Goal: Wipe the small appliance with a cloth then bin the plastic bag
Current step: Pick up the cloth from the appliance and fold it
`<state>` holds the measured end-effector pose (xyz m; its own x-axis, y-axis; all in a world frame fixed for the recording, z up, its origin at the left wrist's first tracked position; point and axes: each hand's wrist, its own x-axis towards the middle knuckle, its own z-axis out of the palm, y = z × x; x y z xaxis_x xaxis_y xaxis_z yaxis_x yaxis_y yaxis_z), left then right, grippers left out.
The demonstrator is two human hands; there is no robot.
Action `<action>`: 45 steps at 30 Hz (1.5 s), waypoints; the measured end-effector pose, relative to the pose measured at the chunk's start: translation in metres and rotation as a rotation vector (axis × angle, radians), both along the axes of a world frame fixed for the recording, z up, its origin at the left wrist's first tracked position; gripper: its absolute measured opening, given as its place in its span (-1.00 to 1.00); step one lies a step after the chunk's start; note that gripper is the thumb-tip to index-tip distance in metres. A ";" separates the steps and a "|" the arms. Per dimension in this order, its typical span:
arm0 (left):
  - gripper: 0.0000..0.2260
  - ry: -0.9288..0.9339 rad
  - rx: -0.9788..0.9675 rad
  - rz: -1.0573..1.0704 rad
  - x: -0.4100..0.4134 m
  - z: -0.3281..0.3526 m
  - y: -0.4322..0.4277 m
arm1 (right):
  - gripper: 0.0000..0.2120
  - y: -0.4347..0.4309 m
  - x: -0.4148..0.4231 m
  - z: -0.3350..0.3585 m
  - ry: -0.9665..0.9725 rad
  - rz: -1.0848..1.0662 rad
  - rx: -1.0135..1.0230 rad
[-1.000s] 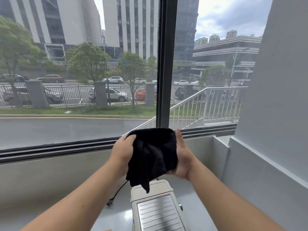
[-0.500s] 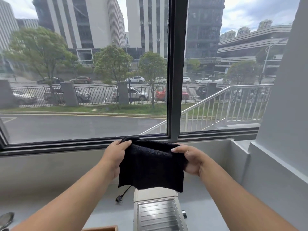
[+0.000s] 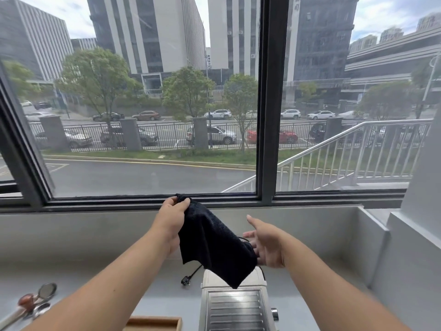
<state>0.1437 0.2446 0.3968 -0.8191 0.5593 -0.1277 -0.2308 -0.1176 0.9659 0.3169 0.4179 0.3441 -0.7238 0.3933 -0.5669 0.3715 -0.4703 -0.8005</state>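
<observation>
My left hand (image 3: 172, 217) pinches the top corner of a black cloth (image 3: 212, 244), which hangs down and slants to the right. Beside the cloth's lower right edge, my right hand (image 3: 265, 244) has its fingers spread and its palm touching the fabric, without gripping it. Below the cloth stands the small appliance (image 3: 235, 306), a cream box with a ribbed metal top, at the bottom centre. The cloth's tip hangs just over its back edge. No plastic bag is in view.
The appliance's black cord and plug (image 3: 187, 280) lie on the grey counter (image 3: 95, 278) behind it. Metal spoons (image 3: 35, 299) lie at the lower left. A wooden tray edge (image 3: 155, 322) shows at the bottom. A large window (image 3: 152, 115) and grey wall (image 3: 420, 247) bound the counter.
My right hand has let go of the cloth's top edge and dropped lower with its fingers spread. The cloth now hangs from my left hand alone. The view has tilted and shifted.
</observation>
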 end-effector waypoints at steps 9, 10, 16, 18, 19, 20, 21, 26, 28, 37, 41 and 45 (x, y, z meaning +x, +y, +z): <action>-0.70 0.035 -0.134 0.017 -0.030 0.008 -0.037 | -0.58 -0.005 -0.013 0.005 0.339 -0.043 0.074; -0.72 0.043 -0.152 0.023 -0.034 0.009 -0.043 | -0.61 -0.002 -0.014 0.007 0.353 -0.071 0.083; -0.88 0.066 -0.224 -0.115 -0.062 0.012 -0.063 | -0.72 0.007 -0.019 0.022 0.396 -0.140 0.165; -0.93 0.084 -0.238 -0.145 -0.069 0.012 -0.066 | -0.72 0.006 -0.020 0.029 0.380 -0.144 0.223; -0.91 0.105 -0.251 -0.151 -0.073 0.012 -0.066 | -0.72 0.006 -0.021 0.032 0.367 -0.149 0.263; -0.89 0.133 -0.269 -0.151 -0.077 0.012 -0.066 | -0.71 0.006 -0.022 0.035 0.356 -0.155 0.305; -0.85 0.167 -0.292 -0.142 -0.080 0.013 -0.066 | -0.70 0.006 -0.021 0.039 0.349 -0.162 0.348; -0.60 0.396 -0.391 -0.105 -0.099 0.017 -0.068 | -0.75 0.006 -0.018 0.055 0.265 -0.139 0.648; -0.73 0.523 -0.458 -0.118 -0.106 0.016 -0.065 | -0.84 0.005 -0.018 0.059 0.136 -0.133 0.873; -0.85 0.963 -0.676 -0.111 -0.129 0.015 -0.055 | -0.85 -0.001 -0.019 0.058 -0.076 -0.248 1.079; -0.83 0.870 -0.594 -0.110 -0.137 0.014 -0.050 | -0.82 -0.011 -0.020 0.059 -0.006 -0.288 0.849; -0.87 0.827 -0.592 -0.125 -0.138 0.015 -0.050 | -0.88 -0.028 -0.028 0.058 0.053 -0.344 0.656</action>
